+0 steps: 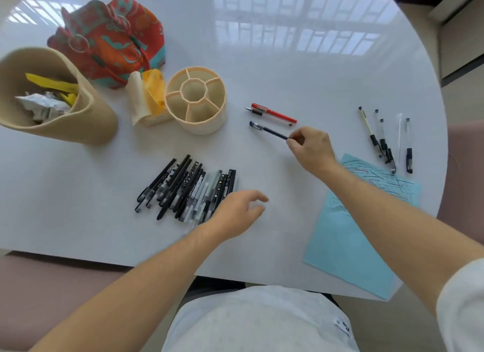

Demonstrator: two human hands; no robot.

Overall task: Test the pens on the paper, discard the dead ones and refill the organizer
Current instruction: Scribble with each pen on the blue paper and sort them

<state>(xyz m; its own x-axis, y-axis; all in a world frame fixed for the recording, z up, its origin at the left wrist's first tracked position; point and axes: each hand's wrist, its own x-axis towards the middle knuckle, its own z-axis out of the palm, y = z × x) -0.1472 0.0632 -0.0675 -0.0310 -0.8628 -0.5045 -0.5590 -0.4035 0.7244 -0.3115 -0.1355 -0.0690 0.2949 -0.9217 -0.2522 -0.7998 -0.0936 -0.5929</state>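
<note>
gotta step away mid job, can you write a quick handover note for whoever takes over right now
Right hand pinches the end of a dark blue pen lying beside a red pen.
Left hand open, holding nothing, at the near end of the pile of black pens.
Blue paper already has test scribbles. A few more pens lie beyond it.
Organizer looks empty, so refilling is left. Bin holds only paper scraps as far as shows.
</note>
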